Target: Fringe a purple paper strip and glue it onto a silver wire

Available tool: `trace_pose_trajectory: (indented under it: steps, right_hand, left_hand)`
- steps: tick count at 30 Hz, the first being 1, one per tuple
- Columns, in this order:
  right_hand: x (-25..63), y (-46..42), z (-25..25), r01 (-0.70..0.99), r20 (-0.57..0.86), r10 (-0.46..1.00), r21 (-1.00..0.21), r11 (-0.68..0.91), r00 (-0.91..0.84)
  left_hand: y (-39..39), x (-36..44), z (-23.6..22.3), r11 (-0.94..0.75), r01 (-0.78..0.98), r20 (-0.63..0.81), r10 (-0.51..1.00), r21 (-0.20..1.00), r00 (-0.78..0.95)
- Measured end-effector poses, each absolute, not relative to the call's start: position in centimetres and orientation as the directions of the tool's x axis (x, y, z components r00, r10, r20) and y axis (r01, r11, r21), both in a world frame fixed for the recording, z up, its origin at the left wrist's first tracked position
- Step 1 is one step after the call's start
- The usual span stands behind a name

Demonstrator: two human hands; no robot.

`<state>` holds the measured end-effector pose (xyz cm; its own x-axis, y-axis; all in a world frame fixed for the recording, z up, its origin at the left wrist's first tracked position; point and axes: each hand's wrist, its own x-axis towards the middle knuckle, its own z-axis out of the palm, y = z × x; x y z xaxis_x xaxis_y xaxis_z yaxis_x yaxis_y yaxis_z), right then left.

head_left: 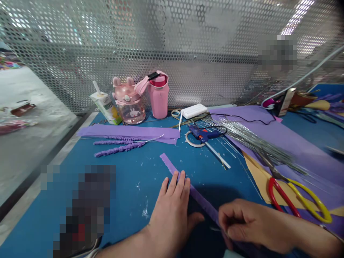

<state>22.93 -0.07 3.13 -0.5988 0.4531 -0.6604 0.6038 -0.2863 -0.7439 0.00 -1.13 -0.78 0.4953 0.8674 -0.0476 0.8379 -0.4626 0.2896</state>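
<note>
A narrow purple strip (201, 202), which looks like crepe paper, runs slantwise over the blue tabletop toward me. My left hand (173, 197) lies flat across its far part, fingers stretched out and the thumb apart. Closer to me, my right hand (242, 222) is closed with its fingers curled on the strip's near part; the fingertips are partly hidden. Left of the far end lie fringed purple stems (118, 148) with a bare wire end. Behind them is a stack of flat purple strips (129, 132).
A blue glue gun (204, 134) rests on a tape roll, its glue stick pointing toward me. Scissors (279, 175) and a wire bundle (258, 143) lie on purple sheets at right. Pink bottles (159, 96) and a drink carton (106, 107) stand along the perforated metal panel.
</note>
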Motion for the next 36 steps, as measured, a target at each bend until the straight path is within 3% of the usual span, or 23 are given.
trace_pose_trajectory:
  steps: [5,8,11,13,15,17,20,21,23,27,31,36]
  right_hand:
    - [25.0,-1.9,4.0,0.684,-0.683,0.441,-0.705,-0.189,-0.582]
    - [25.9,-0.7,5.4,0.712,-0.612,0.592,-0.696,-0.091,-0.524]
    - [24.5,1.7,5.5,0.626,-0.602,0.717,-0.720,-0.299,-0.350]
    - [22.2,3.5,4.4,0.442,-0.578,0.632,-0.812,-0.382,-0.516]
    - [19.6,5.4,2.8,0.387,-0.587,0.387,-0.786,-0.482,-0.711]
    - [17.7,7.4,1.6,0.340,-0.572,0.362,-0.775,-0.533,-0.736]
    - [17.1,10.2,1.7,0.216,-0.411,0.755,-0.912,-0.350,-0.510]
    - [17.3,10.7,2.1,0.224,-0.360,0.824,-0.931,-0.288,-0.438]
    - [17.8,11.0,3.2,0.283,-0.332,0.838,-0.933,-0.224,-0.432]
    - [18.3,8.8,4.0,0.559,-0.428,0.728,-0.826,-0.073,-0.537]
    - [18.4,6.6,3.5,0.725,-0.274,0.811,-0.643,0.246,-0.517]
    - [18.5,6.0,3.2,0.805,-0.220,0.872,-0.528,0.270,-0.437]
  left_hand:
    - [-2.5,-0.6,-1.2,-0.556,0.803,0.059,0.828,0.214,0.557]
    - [-3.4,-1.0,-1.7,-0.585,0.798,0.160,0.810,0.144,0.564]
    - [-3.8,-1.2,-2.0,-0.623,0.772,0.260,0.771,0.121,0.582]
    - [-3.8,-1.2,-2.0,-0.637,0.761,0.309,0.752,0.119,0.581]
    - [-3.6,-1.4,-2.0,-0.647,0.753,0.344,0.739,0.122,0.579]
    - [-3.5,-1.6,-2.0,-0.656,0.746,0.369,0.727,0.120,0.579]
    - [-3.4,-1.9,-2.3,-0.668,0.735,0.379,0.714,0.115,0.589]
    - [-3.5,-1.9,-2.5,-0.676,0.728,0.375,0.709,0.118,0.597]
    - [-3.7,-1.6,-2.8,-0.702,0.698,0.360,0.693,0.140,0.625]
    - [-3.6,-0.7,-2.4,-0.698,0.690,0.315,0.710,0.192,0.630]
    - [-2.3,-0.3,-0.6,-0.651,0.750,0.099,0.759,0.112,0.644]
    - [-1.7,-0.8,0.3,-0.635,0.769,0.004,0.771,0.073,0.636]
